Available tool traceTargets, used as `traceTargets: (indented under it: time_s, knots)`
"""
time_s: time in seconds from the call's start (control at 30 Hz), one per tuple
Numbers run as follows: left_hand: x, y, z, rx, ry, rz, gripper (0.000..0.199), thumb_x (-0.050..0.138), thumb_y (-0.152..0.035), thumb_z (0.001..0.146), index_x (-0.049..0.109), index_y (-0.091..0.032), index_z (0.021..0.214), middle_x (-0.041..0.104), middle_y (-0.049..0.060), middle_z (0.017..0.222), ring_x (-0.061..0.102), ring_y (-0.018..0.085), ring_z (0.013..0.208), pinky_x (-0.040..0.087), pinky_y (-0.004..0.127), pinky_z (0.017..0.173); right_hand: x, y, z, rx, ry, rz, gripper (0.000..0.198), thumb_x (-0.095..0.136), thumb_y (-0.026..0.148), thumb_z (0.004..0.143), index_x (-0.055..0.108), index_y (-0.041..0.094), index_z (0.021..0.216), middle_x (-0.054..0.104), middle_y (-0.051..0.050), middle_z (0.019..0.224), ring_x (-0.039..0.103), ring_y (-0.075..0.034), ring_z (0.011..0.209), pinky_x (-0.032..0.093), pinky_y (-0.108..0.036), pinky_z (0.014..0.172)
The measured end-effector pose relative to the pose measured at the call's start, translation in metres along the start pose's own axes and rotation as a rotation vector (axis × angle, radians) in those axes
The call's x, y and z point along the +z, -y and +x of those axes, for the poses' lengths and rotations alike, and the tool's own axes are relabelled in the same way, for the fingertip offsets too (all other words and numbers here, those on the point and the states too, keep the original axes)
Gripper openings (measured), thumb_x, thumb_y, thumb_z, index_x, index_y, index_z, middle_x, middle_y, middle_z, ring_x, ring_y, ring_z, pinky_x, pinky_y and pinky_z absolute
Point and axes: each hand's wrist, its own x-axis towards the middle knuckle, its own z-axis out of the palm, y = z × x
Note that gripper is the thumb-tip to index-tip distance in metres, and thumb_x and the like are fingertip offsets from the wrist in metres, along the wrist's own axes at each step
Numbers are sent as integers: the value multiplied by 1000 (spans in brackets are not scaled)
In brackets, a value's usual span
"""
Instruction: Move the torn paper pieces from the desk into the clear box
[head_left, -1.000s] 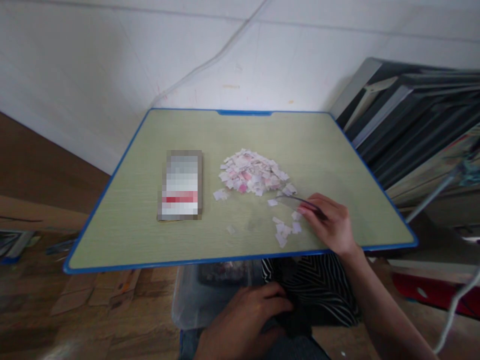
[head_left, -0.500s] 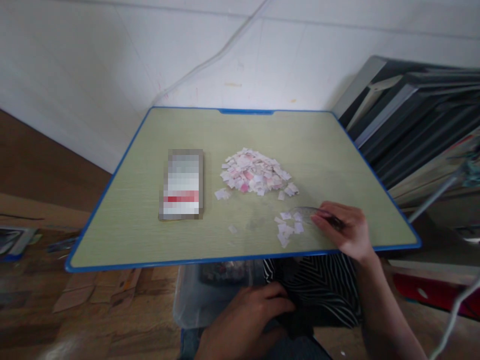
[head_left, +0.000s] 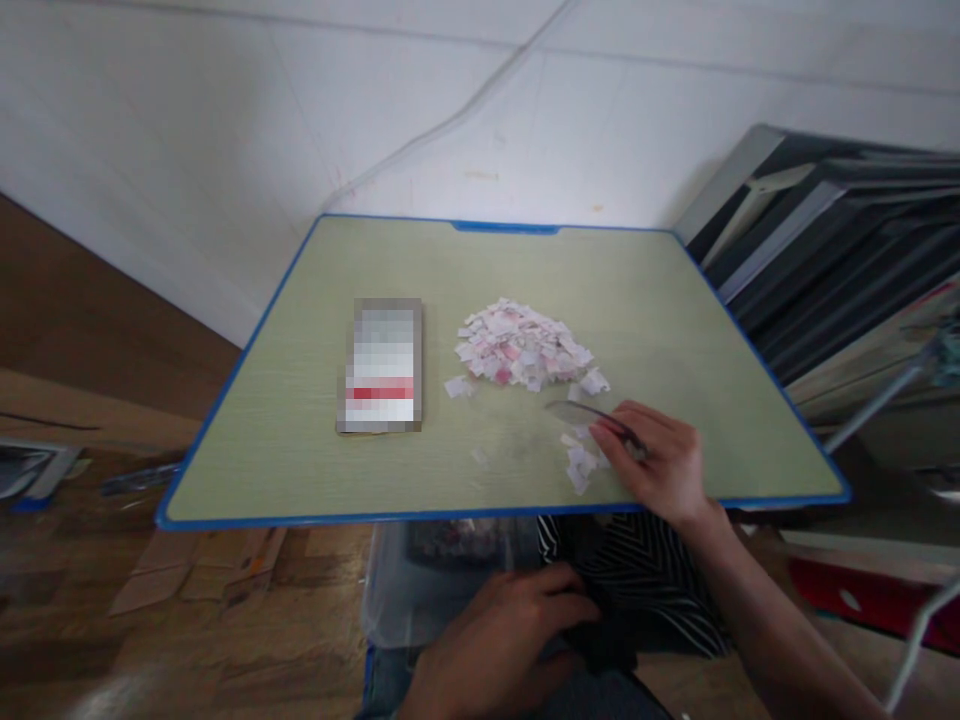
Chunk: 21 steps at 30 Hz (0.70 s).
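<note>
My right hand (head_left: 660, 460) is closed around a pair of thin dark tweezers (head_left: 604, 414), whose tips reach left above the table. Beneath the tweezers and fingers lies a small group of white paper pieces (head_left: 580, 470), partly covered by the hand. A heap of small white and pink paper pieces (head_left: 521, 345) sits farther back, with a few strays around it. Resting low over my lap, my left hand (head_left: 517, 620) has loosely bent fingers laid over dark cloth, with nothing visible in them.
The pale green table (head_left: 292, 470) has a blue rim and stands against a white wall. A phone-like object (head_left: 384, 365), blurred out, lies left of the heap. Below the front edge is a clear plastic bin (head_left: 390, 590). Dark flat panels (head_left: 840, 240) lean at the right.
My right hand and the tweezers have moved left and slightly back, over the small group of paper pieces. My left hand stays at my lap. The whole view has shifted slightly.
</note>
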Motion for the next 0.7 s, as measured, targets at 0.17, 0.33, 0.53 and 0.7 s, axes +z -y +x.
traceTargets:
  time_s: [0.17,0.33,0.53,0.7]
  knots:
    - [0,1,0,5,-4,0,37,60,-16,73,53,-28,108,54,-4,107,53,15,93,41,23,79,-3,-1,-1,-24,25,-21,18,53,14,77,51,15,60,49,1,52,46,-8,46,37,-21,44]
    - [-2,1,0,3,-7,8,35,58,-17,75,53,-28,107,54,-4,106,53,15,93,40,24,79,0,3,-2,-108,32,-3,13,54,15,78,55,16,65,56,-1,56,51,-9,49,41,-21,47]
    - [-2,0,0,25,-5,11,35,59,-19,74,52,-27,108,54,-3,108,54,15,92,41,23,77,2,7,-2,-211,132,-69,16,53,19,79,57,17,64,58,-1,56,51,-10,49,39,-22,48]
    - [-2,1,-1,56,-22,20,34,58,-18,74,53,-25,107,55,-3,106,55,15,91,41,22,75,18,14,26,-223,217,-100,20,49,22,83,57,15,67,58,-2,59,51,-9,51,36,-21,50]
